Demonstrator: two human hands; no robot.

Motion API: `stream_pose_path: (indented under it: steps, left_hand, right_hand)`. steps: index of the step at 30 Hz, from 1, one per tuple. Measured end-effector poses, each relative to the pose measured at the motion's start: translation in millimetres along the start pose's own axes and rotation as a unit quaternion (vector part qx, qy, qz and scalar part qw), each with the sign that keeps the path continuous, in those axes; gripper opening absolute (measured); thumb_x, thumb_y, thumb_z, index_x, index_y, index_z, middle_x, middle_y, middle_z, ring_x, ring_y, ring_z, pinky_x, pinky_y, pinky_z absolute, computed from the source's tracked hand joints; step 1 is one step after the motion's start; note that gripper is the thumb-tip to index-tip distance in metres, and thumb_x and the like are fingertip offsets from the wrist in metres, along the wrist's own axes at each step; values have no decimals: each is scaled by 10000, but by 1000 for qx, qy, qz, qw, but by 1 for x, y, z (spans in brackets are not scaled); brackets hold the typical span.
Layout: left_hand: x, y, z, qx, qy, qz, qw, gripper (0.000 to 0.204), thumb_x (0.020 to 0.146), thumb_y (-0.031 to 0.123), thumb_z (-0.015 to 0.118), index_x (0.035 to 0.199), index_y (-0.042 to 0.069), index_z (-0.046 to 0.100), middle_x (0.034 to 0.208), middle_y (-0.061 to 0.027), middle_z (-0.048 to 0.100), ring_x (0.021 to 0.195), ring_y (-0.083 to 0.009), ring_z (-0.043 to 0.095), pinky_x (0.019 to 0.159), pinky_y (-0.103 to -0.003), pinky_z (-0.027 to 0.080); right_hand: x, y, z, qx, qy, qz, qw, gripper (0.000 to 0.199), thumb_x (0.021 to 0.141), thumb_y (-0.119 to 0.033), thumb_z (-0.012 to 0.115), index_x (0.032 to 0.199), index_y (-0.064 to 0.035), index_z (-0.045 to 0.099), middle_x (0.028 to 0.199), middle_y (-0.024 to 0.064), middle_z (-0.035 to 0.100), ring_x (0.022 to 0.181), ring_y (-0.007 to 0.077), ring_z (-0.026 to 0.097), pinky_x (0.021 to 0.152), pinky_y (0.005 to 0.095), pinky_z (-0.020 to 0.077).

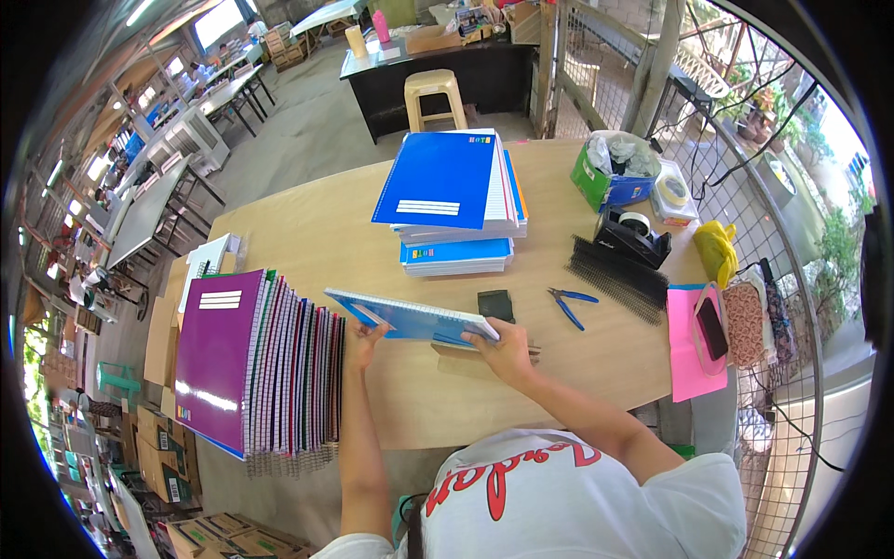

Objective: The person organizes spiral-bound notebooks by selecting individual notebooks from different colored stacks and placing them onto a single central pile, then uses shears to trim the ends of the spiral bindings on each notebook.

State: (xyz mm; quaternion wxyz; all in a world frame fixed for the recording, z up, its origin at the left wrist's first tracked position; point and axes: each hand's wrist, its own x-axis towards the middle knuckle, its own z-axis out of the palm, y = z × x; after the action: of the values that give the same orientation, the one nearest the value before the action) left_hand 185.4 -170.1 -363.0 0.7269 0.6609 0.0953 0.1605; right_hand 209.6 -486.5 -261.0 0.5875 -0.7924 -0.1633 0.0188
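Observation:
A blue-covered notebook (410, 317), tilted with one long edge up, is held between both hands above the near middle of the table. My left hand (365, 342) grips its left end from below, fingers closed on it. At its right end my right hand (504, 350) pinches the corner, thumb on the upper edge. Just left of my left hand stands a thick row of wire-bound notebooks (219, 326) with a purple cover outermost. Beyond the held notebook sits a stack of blue notebooks (438, 177). A small dark block (495, 305) and a brown flat piece (466, 360), partly hidden, lie near my right hand.
Blue-handled cutters (570, 303) lie to the right, beside black wire binding coils (615, 277). A tape dispenser (633, 238), a green box (596, 184) with plastic, a yellow bundle (715, 250) and a phone (711, 328) on pink sheets line the right side, along a mesh fence.

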Motion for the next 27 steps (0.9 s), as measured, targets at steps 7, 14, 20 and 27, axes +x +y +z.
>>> stream_pose_path:
  steps: [7, 14, 20, 27]
  left_hand:
    - [-37, -24, 66, -71, -162, -144, 974, 577, 685, -83, 753, 1229, 28, 593, 1181, -72, 638, 1056, -158, 610, 863, -294, 524]
    - [-83, -104, 52, 51, -66, -99, 992, 1033, 657, -58, 720, 1533, 65, 188, 1524, -143, 314, 1417, -259, 319, 1140, -429, 332]
    - [-138, 128, 215, 502, -12, 321, 803, 819, 783, 68, 732, 1513, 108, 362, 1514, -172, 359, 1426, -288, 331, 1158, -543, 195]
    - [-96, 93, 263, 556, -84, 353, 748, 564, 753, 216, 792, 1275, 106, 609, 1079, -43, 614, 1036, -244, 585, 1099, -525, 258]
  right_hand:
    - [-41, 67, -64, -26, 54, -77, 995, 348, 774, -131, 827, 1090, -41, 712, 946, 117, 729, 876, 229, 695, 812, 336, 540]
    - [-24, 136, -59, 25, -120, 75, 990, 490, 707, -78, 858, 1158, -28, 672, 1159, 93, 696, 1058, 197, 656, 936, 345, 520]
    - [-23, 179, -78, 78, -126, 91, 985, 529, 712, -148, 860, 1192, -51, 662, 1176, 107, 689, 1057, 207, 659, 944, 361, 515]
    - [60, 203, -199, -287, -5, 52, 957, 353, 740, -115, 766, 1075, -64, 665, 1062, 141, 638, 1070, 322, 604, 866, 453, 515]
